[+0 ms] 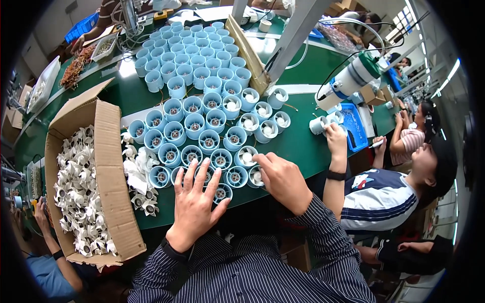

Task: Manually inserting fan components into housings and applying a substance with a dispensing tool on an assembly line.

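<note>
While the left hand [197, 207] was spread wide with its palm down, to the right of the box [118, 187], its fingers were over several blue cups [194, 136]; whether they pressed on them, I could not tell. The right hand [285, 182], farther to the right of the box, had its fingers bent and narrow at the white fan [246, 156] inside a near cup; I could not tell if the fingertips pinched this fan or only touched it. The cups stood upright and close together on the green table [298, 144], from the right side of the box to well beyond its far end. Most cups near the box showed small metal parts inside, while several cups on the side away from the box had white fans. The box was open and held a big heap of loose fans [83, 187]. Just beside its right wall lay more such fans and a crumpled white wrap [137, 174]. Well apart from the box, on its right, a co-worker's hand [336, 139] held another cup [317, 125] near a blue tray [359, 144]
</note>
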{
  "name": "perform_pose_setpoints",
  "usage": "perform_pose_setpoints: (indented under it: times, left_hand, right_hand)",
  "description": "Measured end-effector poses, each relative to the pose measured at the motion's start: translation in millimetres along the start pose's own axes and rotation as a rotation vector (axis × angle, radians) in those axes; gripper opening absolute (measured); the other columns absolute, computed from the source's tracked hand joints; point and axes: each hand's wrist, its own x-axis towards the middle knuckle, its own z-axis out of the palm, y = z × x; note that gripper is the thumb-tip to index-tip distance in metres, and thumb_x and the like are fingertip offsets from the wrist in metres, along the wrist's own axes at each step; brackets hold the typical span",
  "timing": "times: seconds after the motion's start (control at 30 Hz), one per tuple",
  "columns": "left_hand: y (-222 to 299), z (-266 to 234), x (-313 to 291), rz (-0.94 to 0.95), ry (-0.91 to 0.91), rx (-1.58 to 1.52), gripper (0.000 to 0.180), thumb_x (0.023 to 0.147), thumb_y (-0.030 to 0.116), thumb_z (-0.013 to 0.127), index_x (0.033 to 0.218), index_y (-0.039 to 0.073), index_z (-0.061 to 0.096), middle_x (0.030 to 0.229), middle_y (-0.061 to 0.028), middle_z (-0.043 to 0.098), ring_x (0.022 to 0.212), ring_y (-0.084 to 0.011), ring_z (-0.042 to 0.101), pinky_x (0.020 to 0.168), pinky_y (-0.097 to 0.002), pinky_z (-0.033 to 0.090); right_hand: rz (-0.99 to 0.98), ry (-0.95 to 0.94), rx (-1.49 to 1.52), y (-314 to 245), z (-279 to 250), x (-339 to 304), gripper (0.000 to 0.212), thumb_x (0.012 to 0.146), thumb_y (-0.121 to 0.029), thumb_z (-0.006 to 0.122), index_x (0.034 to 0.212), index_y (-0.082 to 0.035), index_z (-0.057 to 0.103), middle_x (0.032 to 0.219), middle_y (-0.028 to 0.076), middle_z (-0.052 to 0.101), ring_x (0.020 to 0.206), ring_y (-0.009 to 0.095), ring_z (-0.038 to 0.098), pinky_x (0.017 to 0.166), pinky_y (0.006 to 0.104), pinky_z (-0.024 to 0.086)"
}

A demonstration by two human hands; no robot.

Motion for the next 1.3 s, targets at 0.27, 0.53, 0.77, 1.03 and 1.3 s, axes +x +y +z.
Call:
perform_pose_setpoints:
  times: [0.27, 0.53, 0.77, 1.03, 1.3]
  left_hand:
    - [0, 0, -2, -0.007, -0.021, -0.001, 0.074, 0.09, 0.04, 0.081, 0.153, 0.007, 0.062, 0.167, -0.0215, 0.046, 0.156, -0.044, 0.037, 0.127, -0.0604, 0.024]
    - [3, -1, 2, -0.003, -0.014, -0.001, 0.074, 0.089, 0.04, 0.081, 0.153, 0.007, 0.061, 0.167, -0.0213, 0.046, 0.156, -0.0441, 0.037, 0.127, -0.06, 0.025]
    - [1, 1, 0, -0.016, -0.02, 0.017, 0.072, 0.091, 0.043, 0.08, 0.152, 0.008, 0.063, 0.166, -0.0209, 0.048, 0.155, -0.0423, 0.04, 0.126, -0.0605, 0.027]
    - [2, 1, 0, -0.003, -0.018, -0.002, 0.073, 0.09, 0.042, 0.081, 0.152, 0.008, 0.062, 0.166, -0.0208, 0.048, 0.156, -0.0422, 0.038, 0.126, -0.0599, 0.027]
    - [-1, 0, -4, -0.025, -0.012, -0.008, 0.074, 0.09, 0.043, 0.081, 0.152, 0.008, 0.063, 0.165, -0.0208, 0.048, 0.157, -0.0417, 0.037, 0.127, -0.0594, 0.026]
  right_hand:
    - [0.05, -0.053, 0.097, 36, -22, -3, 0.009, 0.094, -0.011, 0.073, 0.099, -0.004, 0.073, 0.085, 0.015, 0.073, 0.076, 0.037, 0.072, 0.071, 0.0464, 0.058]
    - [0.411, 0.191, -0.204, 110, -33, -5, 0.015, 0.095, -0.016, 0.073, 0.1, -0.002, 0.075, 0.085, 0.016, 0.075, 0.082, 0.039, 0.074, 0.078, 0.0497, 0.059]
    - [0.273, 0.309, -0.022, 73, -37, 26, 0.038, 0.087, -0.015, 0.082, 0.123, -0.007, 0.073, 0.118, 0.017, 0.074, 0.104, 0.035, 0.072, 0.095, 0.0454, 0.057]
    - [-0.106, 0.127, -0.222, 62, 19, 91, 0.055, 0.08, -0.02, 0.087, 0.132, -0.019, 0.067, 0.153, 0.012, 0.052, 0.145, 0.037, 0.048, 0.115, 0.0595, 0.04]
    - [0.025, 0.151, -0.219, 82, 23, 85, 0.051, 0.075, -0.022, 0.083, 0.123, -0.016, 0.067, 0.15, 0.011, 0.055, 0.139, 0.037, 0.053, 0.108, 0.0568, 0.045]
